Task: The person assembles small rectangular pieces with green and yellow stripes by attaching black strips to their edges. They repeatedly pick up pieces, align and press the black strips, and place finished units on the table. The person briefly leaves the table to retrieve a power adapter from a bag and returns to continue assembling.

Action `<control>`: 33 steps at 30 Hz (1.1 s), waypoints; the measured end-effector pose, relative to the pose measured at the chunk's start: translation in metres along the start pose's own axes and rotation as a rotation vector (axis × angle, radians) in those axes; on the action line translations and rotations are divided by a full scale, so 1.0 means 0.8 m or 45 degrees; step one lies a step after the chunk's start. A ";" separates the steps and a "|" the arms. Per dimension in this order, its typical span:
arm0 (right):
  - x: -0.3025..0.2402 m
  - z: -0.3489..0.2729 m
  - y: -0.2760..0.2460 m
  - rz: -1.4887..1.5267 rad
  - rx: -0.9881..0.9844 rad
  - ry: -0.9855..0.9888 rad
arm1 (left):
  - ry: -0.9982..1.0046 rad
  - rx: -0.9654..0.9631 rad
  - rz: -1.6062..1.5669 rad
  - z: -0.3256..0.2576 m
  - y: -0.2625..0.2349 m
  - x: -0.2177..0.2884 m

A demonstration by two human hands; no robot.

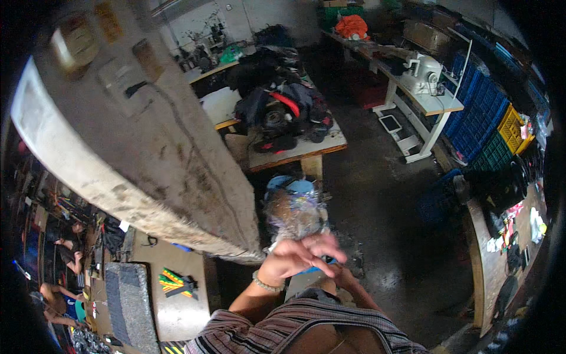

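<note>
In front of my body my left hand (298, 255), with a beaded bracelet (268, 284) at the wrist, is raised palm partly up. Its fingers stretch out to the right, slightly smeared by motion. My right hand (341, 271) is close against it, mostly hidden behind the left fingers, so its grip does not show. A small patch of something blue (309, 270) shows just below the hands; whether either hand touches it is unclear. Beyond the hands stands a bulging clear plastic bag (292, 212) with light scraps, and a round blue thing (293, 185) at its top.
A thick stained pillar (177, 147) rises close on my left. Ahead, a table (300, 150) bears piled dark shoe-like pieces. A white sewing machine (421, 75) stands far right near blue crates (477, 112). Workbenches flank me: left (188, 310), right (486, 277). People sit far left.
</note>
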State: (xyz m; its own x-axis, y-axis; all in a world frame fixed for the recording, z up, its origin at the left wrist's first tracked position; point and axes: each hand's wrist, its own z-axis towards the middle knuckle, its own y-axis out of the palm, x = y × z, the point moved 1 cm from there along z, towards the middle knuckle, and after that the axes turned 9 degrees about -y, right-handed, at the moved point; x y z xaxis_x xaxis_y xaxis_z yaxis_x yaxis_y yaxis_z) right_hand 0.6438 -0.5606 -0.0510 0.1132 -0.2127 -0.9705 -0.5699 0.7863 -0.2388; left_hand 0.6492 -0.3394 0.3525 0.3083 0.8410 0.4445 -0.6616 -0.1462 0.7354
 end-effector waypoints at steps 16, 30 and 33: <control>0.067 0.292 -0.418 -0.698 -0.150 0.153 | -0.163 2.023 2.934 0.123 -0.316 0.246; 0.124 0.837 -0.903 -0.596 -0.449 0.252 | 0.157 3.365 3.071 0.327 -0.375 0.318; 0.051 1.077 -0.949 -0.567 -0.823 -0.132 | 0.588 3.490 2.772 0.390 -0.432 0.291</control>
State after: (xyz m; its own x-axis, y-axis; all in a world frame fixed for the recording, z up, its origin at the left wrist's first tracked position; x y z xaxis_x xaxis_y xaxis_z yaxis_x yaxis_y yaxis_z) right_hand 1.7822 -0.6665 0.0626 0.4991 -0.3477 -0.7937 -0.8094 0.1401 -0.5703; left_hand 1.1625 -0.2556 0.3615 0.7617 -0.3025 0.5730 0.6277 0.5639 -0.5367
